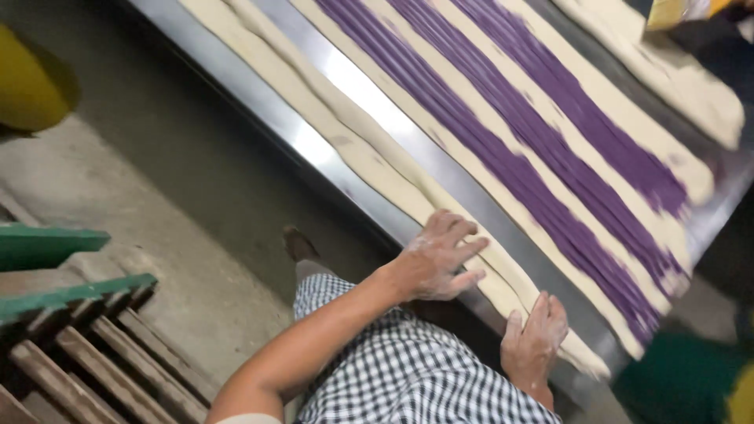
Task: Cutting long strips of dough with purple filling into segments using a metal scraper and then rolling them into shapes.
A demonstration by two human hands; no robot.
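Checked apron [408, 369] nearest, over the lap. Right hand [534, 338] flat, fingers together, pressing the near end of a pale dough roll [377, 169] at the steel desk [345, 82] edge. Left hand [440, 255] just beyond, fingers spread, palm down on the same roll; neither clenched nor gripping. Farther across, flat dough strips [550, 94] striped with purple filling [510, 169]. Left of the desk, concrete floor [157, 173], green wooden pallet [71, 314], yellow tub [27, 82].

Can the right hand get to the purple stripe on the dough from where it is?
Probably yes. The right hand rests on the rolled dough strip, and only bare steel table lies between it and the nearest purple stripe.
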